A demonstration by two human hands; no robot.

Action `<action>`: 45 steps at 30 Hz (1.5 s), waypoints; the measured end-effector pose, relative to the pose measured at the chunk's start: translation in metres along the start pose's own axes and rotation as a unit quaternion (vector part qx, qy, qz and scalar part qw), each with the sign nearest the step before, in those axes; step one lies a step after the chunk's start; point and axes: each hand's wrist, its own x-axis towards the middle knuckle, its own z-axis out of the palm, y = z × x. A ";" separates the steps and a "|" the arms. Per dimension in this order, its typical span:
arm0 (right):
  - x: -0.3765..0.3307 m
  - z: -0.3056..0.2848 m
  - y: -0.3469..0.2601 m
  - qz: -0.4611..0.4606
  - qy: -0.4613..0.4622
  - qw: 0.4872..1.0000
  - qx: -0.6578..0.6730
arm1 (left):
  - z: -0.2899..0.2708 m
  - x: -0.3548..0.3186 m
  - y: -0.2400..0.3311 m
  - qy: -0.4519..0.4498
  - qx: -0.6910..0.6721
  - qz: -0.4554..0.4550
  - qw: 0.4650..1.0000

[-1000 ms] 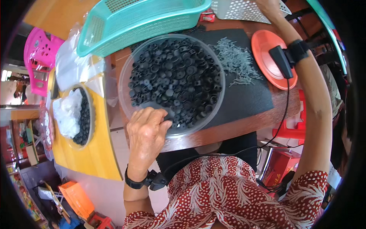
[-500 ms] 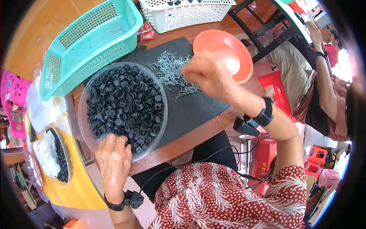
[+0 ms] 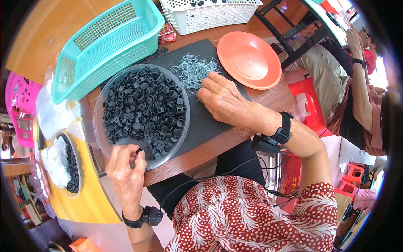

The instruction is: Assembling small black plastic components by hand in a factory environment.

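Note:
My left hand (image 3: 125, 168) is at the near rim of a round clear tub (image 3: 99, 132), closed with a small black plastic part (image 3: 139, 150) pinched at its fingertips. Many like it, cap-shaped black parts (image 3: 145, 105), fill the tub. My right hand (image 3: 222, 98) is over the black mat (image 3: 201, 134), fingers curled down at the near edge of a loose pile of silvery screws (image 3: 194, 71). Its fingertips point away from view, so whatever they pinch is hidden.
A turquoise basket (image 3: 107, 52) stands behind the tub, with a white basket (image 3: 210, 21) farther back. An orange plate (image 3: 249, 61) lies right of the screws. On the left, a yellow surface (image 3: 94, 201) bears another tub of black parts (image 3: 74, 168). A person (image 3: 357, 101) sits at the right.
My right hand has come down toward me from beside the orange plate to the screws' near edge. My left hand has risen from the parts, and a black part now shows in its fingertips.

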 end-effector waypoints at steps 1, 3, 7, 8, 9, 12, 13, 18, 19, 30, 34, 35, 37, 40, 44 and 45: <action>0.000 -0.001 0.000 -0.006 -0.005 1.000 -0.006 | 0.000 0.000 0.000 0.001 0.000 0.000 1.000; 0.000 -0.001 0.000 -0.014 -0.011 1.000 -0.012 | 0.001 -0.001 0.001 0.028 -0.029 0.002 0.999; 0.000 -0.001 -0.004 -0.003 0.027 1.000 0.006 | -0.001 -0.003 0.002 0.047 -0.046 0.002 0.998; 0.000 -0.001 -0.006 0.009 0.038 0.999 0.006 | -0.001 -0.004 0.001 0.058 -0.056 0.001 0.997; -0.001 -0.001 -0.006 0.009 0.037 0.999 0.003 | 0.002 -0.004 0.000 0.068 -0.068 0.002 0.995; -0.004 0.000 -0.008 0.056 0.058 0.996 0.049 | 0.005 -0.004 -0.001 0.079 -0.104 -0.011 0.991; -0.004 -0.002 -0.009 0.071 0.066 0.992 0.076 | 0.004 -0.005 0.000 0.079 -0.102 -0.011 0.992; -0.001 -0.019 -0.032 0.126 0.088 0.970 0.187 | 0.005 -0.005 0.009 0.049 -0.401 -0.113 0.908; 0.003 -0.025 -0.043 0.122 0.092 0.967 0.203 | 0.006 -0.005 0.008 0.028 -0.449 -0.111 0.886; 0.025 -0.034 -0.108 0.226 0.031 0.800 0.555 | 0.012 -0.008 0.020 -0.012 -0.588 -0.145 0.796; 0.026 -0.035 -0.111 0.267 0.005 0.767 0.584 | 0.012 -0.011 0.017 -0.002 -0.579 -0.133 0.804; 0.026 -0.035 -0.111 0.268 0.004 0.767 0.583 | 0.012 -0.011 0.017 -0.001 -0.571 -0.122 0.812; 0.025 -0.033 -0.111 0.282 -0.002 0.749 0.600 | 0.014 -0.011 0.015 -0.001 -0.565 -0.113 0.817; 0.024 -0.031 -0.108 0.298 -0.030 0.727 0.618 | 0.015 -0.011 0.012 0.011 -0.520 -0.068 0.852; 0.024 -0.031 -0.107 0.317 -0.038 0.700 0.639 | 0.016 -0.010 0.011 0.002 -0.517 -0.050 0.855; 0.023 -0.031 -0.107 0.319 -0.042 0.693 0.645 | 0.016 -0.010 0.012 -0.001 -0.519 -0.054 0.853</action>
